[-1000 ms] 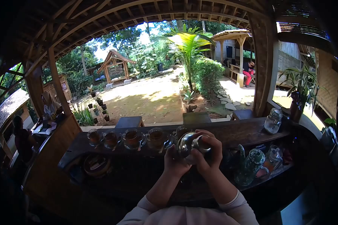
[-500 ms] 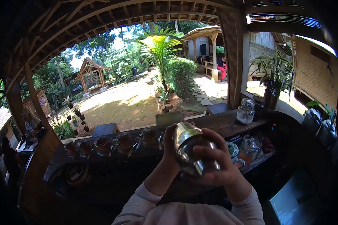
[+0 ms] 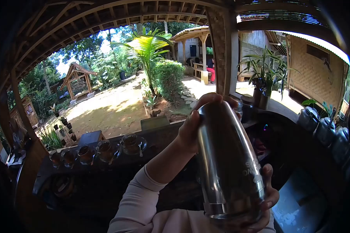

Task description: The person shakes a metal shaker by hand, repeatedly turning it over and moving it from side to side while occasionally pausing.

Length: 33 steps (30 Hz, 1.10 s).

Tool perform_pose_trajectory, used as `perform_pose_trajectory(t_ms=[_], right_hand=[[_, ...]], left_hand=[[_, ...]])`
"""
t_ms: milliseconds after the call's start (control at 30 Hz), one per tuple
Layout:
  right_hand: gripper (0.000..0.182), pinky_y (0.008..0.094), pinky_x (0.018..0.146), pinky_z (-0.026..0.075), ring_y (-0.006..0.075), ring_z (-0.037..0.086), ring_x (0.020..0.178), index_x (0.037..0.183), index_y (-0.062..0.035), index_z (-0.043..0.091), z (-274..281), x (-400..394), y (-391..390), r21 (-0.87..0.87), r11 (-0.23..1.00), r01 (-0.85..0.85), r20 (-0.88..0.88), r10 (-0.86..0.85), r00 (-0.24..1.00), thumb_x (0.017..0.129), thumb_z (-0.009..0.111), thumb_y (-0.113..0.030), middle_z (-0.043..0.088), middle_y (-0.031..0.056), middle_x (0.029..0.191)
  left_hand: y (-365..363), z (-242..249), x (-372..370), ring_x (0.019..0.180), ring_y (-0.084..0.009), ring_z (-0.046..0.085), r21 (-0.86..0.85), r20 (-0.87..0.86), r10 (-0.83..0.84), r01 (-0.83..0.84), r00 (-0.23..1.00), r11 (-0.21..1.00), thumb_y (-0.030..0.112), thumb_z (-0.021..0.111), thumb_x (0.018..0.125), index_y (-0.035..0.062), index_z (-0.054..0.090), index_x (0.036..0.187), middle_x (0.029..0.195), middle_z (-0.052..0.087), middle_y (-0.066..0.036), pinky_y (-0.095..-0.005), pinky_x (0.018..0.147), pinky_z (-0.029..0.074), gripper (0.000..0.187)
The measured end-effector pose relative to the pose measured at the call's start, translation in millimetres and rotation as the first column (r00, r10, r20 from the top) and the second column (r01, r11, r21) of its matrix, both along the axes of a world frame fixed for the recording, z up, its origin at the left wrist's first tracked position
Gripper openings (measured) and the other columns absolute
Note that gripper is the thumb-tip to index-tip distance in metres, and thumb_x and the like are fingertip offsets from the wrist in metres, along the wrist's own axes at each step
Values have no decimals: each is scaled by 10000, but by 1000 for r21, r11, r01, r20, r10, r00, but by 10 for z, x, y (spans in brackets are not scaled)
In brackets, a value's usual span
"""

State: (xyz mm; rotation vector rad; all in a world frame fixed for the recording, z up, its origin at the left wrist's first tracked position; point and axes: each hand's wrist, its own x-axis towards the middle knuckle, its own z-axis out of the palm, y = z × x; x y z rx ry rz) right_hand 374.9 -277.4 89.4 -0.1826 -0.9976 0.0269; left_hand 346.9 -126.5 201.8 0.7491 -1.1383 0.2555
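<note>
A shiny metal cocktail shaker [image 3: 225, 155] is tilted close to the camera, with faint lettering low on its side. My left hand [image 3: 192, 126] is closed around its upper end, fingers curled over the far side. At the lower right, my right hand [image 3: 271, 198] grips the other end, partly hidden behind the metal. To the left of my left forearm, several glass cups [image 3: 105, 150] of dark contents stand in a row on the dark wooden counter [image 3: 159, 136], with spoons beside some of them.
Behind the shaker, a glass jar [image 3: 239, 110] shows only in part. Metal kettles [image 3: 326, 130] line the right side near a potted plant [image 3: 266, 77]. A pale blue surface [image 3: 299, 202] lies low at right. Beyond the counter, a person in red trousers [image 3: 211, 73] sits under a roof.
The shaker has come nearer the camera and swung more upright, its long side now facing me. My left hand has risen, my right hand has dropped lower right. The view has turned right.
</note>
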Motion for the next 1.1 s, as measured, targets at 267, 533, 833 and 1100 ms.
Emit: perform_pose_trajectory(t_ms=[267,533,833,1100], right_hand=[[687,506,987,374,402,420,1163,1254,-319,298,1129,328,-13,284,455,844,325,-874,362,728,724,-205,386,159,1292],[774,514,984,368,426,374,1194,1340,-259,191,1119,557,22,695,352,627,434,-901,25,755,697,-297,239,189,1361],[832,490,1010,330,317,350,1238,1341,-107,262,1221,383,-153,451,491,745,437,-850,295,677,759,-182,306,124,1358],[791,466,953,396,382,424,1157,1262,-184,327,1185,237,-168,372,269,888,286,-944,166,631,802,-177,413,170,1215]], left_hand=[[32,113,475,941,-222,574,44,-638,272,-319,720,947,391,523,828,88,489,1166,1068,550,-106,-379,811,474,455],[-55,273,709,963,-261,570,19,-504,275,-308,819,951,390,463,870,81,492,1178,1094,561,-161,-402,841,476,437],[-337,448,376,943,-253,555,39,119,89,-94,989,995,397,403,895,81,471,1175,1155,492,-159,-389,854,462,428],[-271,201,658,915,-198,572,18,-694,172,-222,699,975,425,413,869,129,491,1164,977,580,-104,-347,766,477,425]])
